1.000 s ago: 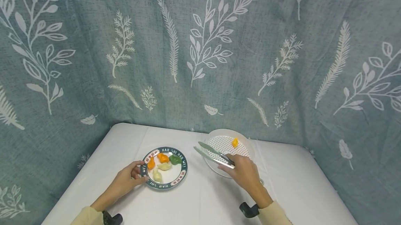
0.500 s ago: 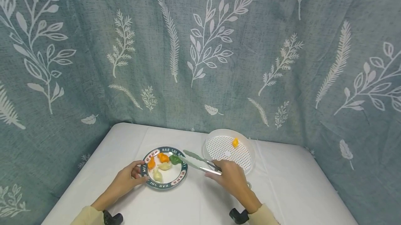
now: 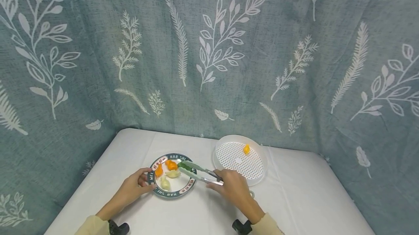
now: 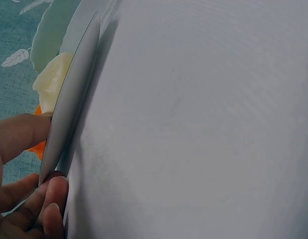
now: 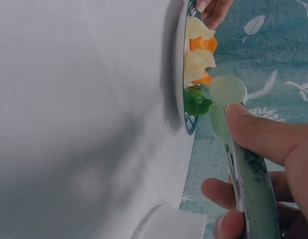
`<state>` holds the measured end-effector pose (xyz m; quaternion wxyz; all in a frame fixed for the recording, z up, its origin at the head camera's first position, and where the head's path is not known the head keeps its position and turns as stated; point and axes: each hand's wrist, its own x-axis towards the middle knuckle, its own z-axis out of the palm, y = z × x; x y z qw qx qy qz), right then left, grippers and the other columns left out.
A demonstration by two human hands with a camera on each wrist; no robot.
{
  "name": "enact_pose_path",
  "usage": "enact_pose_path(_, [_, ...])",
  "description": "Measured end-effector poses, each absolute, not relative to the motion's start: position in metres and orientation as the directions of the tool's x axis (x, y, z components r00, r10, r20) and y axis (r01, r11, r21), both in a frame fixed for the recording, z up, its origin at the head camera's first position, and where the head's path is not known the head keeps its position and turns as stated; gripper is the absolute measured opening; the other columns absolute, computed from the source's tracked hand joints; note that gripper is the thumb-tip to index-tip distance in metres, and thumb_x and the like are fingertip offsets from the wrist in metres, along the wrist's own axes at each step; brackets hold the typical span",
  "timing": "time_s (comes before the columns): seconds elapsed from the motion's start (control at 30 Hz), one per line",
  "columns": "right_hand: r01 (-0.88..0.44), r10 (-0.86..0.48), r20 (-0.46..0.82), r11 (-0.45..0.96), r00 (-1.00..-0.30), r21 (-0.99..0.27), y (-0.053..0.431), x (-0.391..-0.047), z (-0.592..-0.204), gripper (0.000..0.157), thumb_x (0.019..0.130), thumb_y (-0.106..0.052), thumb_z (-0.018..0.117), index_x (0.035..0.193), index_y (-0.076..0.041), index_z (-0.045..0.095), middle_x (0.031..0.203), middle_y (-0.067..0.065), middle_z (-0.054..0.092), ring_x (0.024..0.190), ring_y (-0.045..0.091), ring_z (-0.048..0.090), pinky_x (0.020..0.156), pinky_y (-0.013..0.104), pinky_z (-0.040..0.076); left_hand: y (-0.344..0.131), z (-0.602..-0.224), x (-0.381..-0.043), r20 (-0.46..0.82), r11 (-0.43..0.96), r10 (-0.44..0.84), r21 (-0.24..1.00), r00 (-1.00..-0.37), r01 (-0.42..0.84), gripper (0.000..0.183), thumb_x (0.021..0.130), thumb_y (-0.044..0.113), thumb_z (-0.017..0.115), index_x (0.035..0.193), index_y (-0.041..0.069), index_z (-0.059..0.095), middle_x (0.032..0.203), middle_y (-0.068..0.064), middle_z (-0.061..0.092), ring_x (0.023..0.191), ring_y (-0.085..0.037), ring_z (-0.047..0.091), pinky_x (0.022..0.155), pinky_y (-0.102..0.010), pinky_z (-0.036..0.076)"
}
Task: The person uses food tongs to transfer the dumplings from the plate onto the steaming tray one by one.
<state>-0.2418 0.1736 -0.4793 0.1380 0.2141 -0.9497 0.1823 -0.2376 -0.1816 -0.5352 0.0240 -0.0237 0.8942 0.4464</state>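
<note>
My left hand (image 3: 132,187) grips the left rim of a round plate (image 3: 173,194) with a dark green patterned border. In the left wrist view the thumb lies over the rim and fingers curl beneath. On the plate are two orange peppers (image 3: 171,165), two pale yellow peppers (image 3: 165,183) and a green pepper (image 5: 196,101). With my right hand (image 3: 233,187) I hold metal tongs with pale green tips (image 3: 205,179). Their spread tips reach over the plate's right side, around the green pepper in the head view and partly hiding it.
A white round basket (image 3: 260,179) with a perforated bottom stands behind my right hand, one yellow-orange pepper (image 3: 246,149) inside. White cloth (image 3: 304,187) covers the table. A blue-green leaf-patterned curtain (image 3: 170,118) hangs behind and at both sides.
My right hand and the tongs have moved left from over the basket to the plate, bringing the tips to the green pepper. My left hand keeps its grip on the rim.
</note>
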Motion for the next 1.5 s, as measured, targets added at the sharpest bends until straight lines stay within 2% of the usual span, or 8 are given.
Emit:
enact_pose_path(0.13, [-0.436, -0.335, 0.341, 0.854, -0.878, -0.283, 0.173, -0.244, -0.482, 0.037, 0.076, -0.046, 0.089, 0.097, -0.018, 0.08, 0.066, -0.015, 0.053, 0.057, 0.005, 0.042, 0.048, 0.025, 0.035, -0.182, -0.534, -0.237, -0.065, 0.6, -0.018, 0.798, -0.998, -0.063, 0.073, 0.082, 0.03, 0.088, 0.143, 0.007, 0.055, 0.101, -0.003, 0.062, 0.082, -0.018, 0.052, 0.065, -0.03, 0.044])
enact_pose_path(0.33, [-0.414, -0.313, 0.345, 0.868, -0.885, -0.274, 0.173, -0.248, -0.483, 0.032, 0.076, -0.048, 0.089, 0.092, -0.022, 0.078, 0.064, -0.017, 0.05, 0.057, 0.007, 0.041, 0.048, 0.026, 0.034, -0.182, -0.536, -0.238, -0.066, 0.6, -0.019, 0.798, -0.998, -0.064, 0.073, 0.081, 0.031, 0.088, 0.143, 0.007, 0.056, 0.101, -0.003, 0.062, 0.082, -0.018, 0.052, 0.065, -0.031, 0.044])
enact_pose_path(0.53, [-0.411, -0.318, 0.325, 0.868, -0.891, -0.279, 0.174, -0.25, -0.484, 0.033, 0.077, -0.048, 0.088, 0.092, -0.02, 0.078, 0.065, -0.017, 0.051, 0.056, 0.006, 0.042, 0.048, 0.025, 0.035, -0.184, -0.54, -0.239, -0.059, 0.594, -0.017, 0.802, -0.998, -0.057, 0.076, 0.08, 0.032, 0.089, 0.142, 0.006, 0.055, 0.1, -0.002, 0.062, 0.082, -0.019, 0.052, 0.066, -0.033, 0.045])
enact_pose_path(0.77, [-0.414, -0.342, 0.291, 0.879, -0.893, -0.236, 0.169, -0.253, -0.487, 0.032, 0.076, -0.047, 0.088, 0.084, -0.02, 0.074, 0.062, -0.014, 0.047, 0.055, 0.006, 0.041, 0.048, 0.026, 0.034, -0.184, -0.538, -0.239, -0.058, 0.597, -0.015, 0.8, -0.998, -0.055, 0.076, 0.08, 0.033, 0.089, 0.143, 0.006, 0.055, 0.1, -0.002, 0.061, 0.081, -0.019, 0.052, 0.066, -0.033, 0.045])
enact_pose_path(1.07, [-0.441, -0.387, 0.333, 0.892, -0.86, -0.101, 0.162, -0.256, -0.494, 0.04, 0.076, -0.051, 0.087, 0.096, -0.018, 0.079, 0.063, -0.012, 0.047, 0.054, 0.007, 0.04, 0.047, 0.026, 0.033, -0.185, -0.541, -0.24, -0.04, 0.587, -0.002, 0.809, -0.999, -0.034, 0.074, 0.081, 0.031, 0.088, 0.143, 0.006, 0.055, 0.101, -0.001, 0.062, 0.08, -0.018, 0.052, 0.063, -0.03, 0.044])
enact_pose_path(1.33, [-0.472, -0.401, 0.399, 0.876, -0.825, -0.097, 0.162, -0.256, -0.499, 0.039, 0.076, -0.045, 0.088, 0.101, -0.016, 0.081, 0.068, -0.009, 0.061, 0.053, 0.006, 0.04, 0.046, 0.024, 0.034, -0.185, -0.541, -0.24, -0.038, 0.588, 0.001, 0.809, -0.999, -0.03, 0.075, 0.081, 0.033, 0.088, 0.142, 0.007, 0.055, 0.101, -0.001, 0.062, 0.081, -0.018, 0.052, 0.063, -0.03, 0.044])
enact_pose_path(1.5, [-0.477, -0.407, 0.41, 0.875, -0.816, -0.082, 0.164, -0.255, -0.501, 0.035, 0.078, -0.045, 0.087, 0.099, -0.018, 0.081, 0.068, -0.01, 0.061, 0.054, 0.005, 0.044, 0.048, 0.025, 0.038, -0.185, -0.54, -0.239, -0.041, 0.588, -0.003, 0.808, -0.999, -0.034, 0.075, 0.081, 0.032, 0.089, 0.142, 0.006, 0.055, 0.1, -0.001, 0.062, 0.081, -0.018, 0.052, 0.063, -0.03, 0.044])
